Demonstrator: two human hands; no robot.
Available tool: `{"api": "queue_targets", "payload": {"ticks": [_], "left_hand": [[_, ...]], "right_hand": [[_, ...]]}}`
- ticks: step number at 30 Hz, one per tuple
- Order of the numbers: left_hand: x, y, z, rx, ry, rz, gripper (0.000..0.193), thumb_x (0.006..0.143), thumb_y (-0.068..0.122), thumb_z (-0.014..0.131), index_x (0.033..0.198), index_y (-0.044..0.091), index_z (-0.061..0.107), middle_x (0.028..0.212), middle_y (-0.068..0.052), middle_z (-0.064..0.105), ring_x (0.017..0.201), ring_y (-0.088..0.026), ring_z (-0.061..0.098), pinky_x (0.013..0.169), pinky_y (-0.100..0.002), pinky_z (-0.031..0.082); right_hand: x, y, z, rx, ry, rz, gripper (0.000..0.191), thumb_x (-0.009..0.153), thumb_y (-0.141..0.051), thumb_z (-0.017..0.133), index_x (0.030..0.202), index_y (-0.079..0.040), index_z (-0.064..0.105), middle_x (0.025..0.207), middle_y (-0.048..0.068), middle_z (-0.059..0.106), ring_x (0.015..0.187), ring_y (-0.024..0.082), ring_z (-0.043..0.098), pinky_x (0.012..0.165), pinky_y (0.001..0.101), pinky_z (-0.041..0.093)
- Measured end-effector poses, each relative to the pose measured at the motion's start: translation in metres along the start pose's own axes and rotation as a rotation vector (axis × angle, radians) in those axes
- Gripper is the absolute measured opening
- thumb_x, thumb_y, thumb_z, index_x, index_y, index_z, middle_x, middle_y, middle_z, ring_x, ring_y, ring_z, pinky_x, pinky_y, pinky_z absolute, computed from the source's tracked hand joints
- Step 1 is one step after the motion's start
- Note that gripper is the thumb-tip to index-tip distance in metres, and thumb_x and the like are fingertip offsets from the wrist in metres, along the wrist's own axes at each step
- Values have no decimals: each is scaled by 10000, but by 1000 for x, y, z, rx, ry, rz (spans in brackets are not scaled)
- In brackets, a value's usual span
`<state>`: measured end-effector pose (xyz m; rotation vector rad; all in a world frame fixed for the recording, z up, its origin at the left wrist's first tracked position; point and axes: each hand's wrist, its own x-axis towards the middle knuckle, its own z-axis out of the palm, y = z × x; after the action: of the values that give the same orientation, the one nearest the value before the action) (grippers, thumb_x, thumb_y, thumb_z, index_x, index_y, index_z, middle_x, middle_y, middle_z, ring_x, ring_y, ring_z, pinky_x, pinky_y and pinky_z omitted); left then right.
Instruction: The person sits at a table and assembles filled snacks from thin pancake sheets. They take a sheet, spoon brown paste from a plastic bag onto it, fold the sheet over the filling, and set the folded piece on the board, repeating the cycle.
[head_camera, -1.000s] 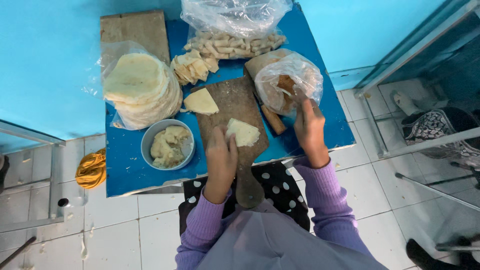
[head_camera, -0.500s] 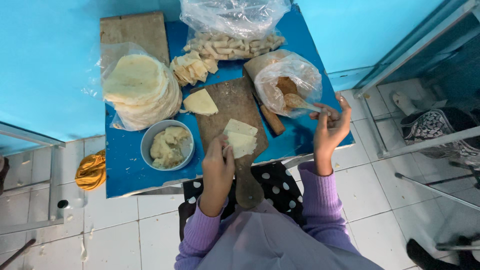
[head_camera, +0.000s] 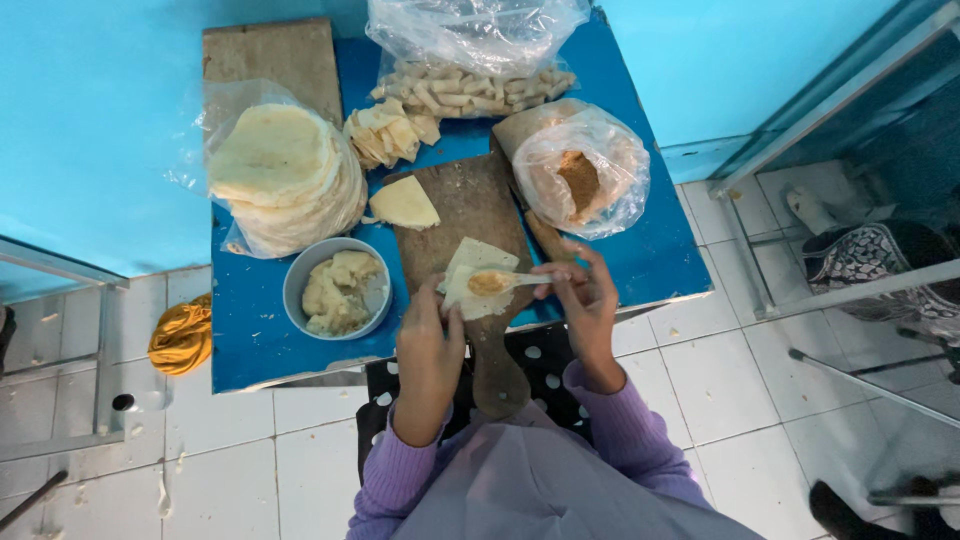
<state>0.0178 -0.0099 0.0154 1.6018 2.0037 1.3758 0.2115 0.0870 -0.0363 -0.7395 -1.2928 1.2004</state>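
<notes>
Your left hand (head_camera: 432, 335) palm down with fingers curled, your right hand (head_camera: 583, 300) pinched closed beside it, both purple-sleeved forearms angled forward and inward

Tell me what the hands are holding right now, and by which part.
The right hand holds a spoon by its handle end, its bowl loaded with brown filling. The left hand pins the pale wrapper at its near edge on the board.
</notes>
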Motion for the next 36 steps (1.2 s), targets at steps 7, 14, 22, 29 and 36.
{"api": "queue_targets", "payload": {"ticks": [7,14,22,29,36], "left_hand": [[2,-4,0,-136,71,-38,341,951,18,660,1283,-13,594,908,-153,677,731,-224,686,636,-336,564],[1,-8,4,-172,66,-33,331,957,19,658,1280,-23,594,931,-127,672,748,-185,688,624,-306,568],[1,-9,5,-169,57,-29,327,963,26,659,1280,-19,599,939,-131,677,726,-191,686,637,-308,563],[0,-2,2,-113,-12,64,340,945,24,661,1276,-19,600,942,-166,630,758,-250,676,653,-362,546],[0,-1,1,-74,2,189,212,972,-42,574,1177,-30,625,1040,-214,640,967,-397,639,829,-459,508]], "right_hand": [[-7,18,-1,-18,-140,-33,487,1005,86,597,1447,-6,415,1095,221,742,941,226,746,872,357,618],[-15,22,-4,-43,-194,-146,456,1020,111,584,1430,-5,423,1120,230,737,1008,258,747,906,372,618],[-4,5,5,-26,-4,49,439,1016,88,568,1422,-3,425,1114,224,735,872,191,725,807,330,602],[19,-35,-23,-235,366,-345,347,1103,90,518,1420,-19,427,1129,227,731,861,184,712,823,289,591],[54,-57,-20,-889,360,-462,413,1012,63,629,1409,10,527,1163,178,729,978,275,709,879,345,570]]}}
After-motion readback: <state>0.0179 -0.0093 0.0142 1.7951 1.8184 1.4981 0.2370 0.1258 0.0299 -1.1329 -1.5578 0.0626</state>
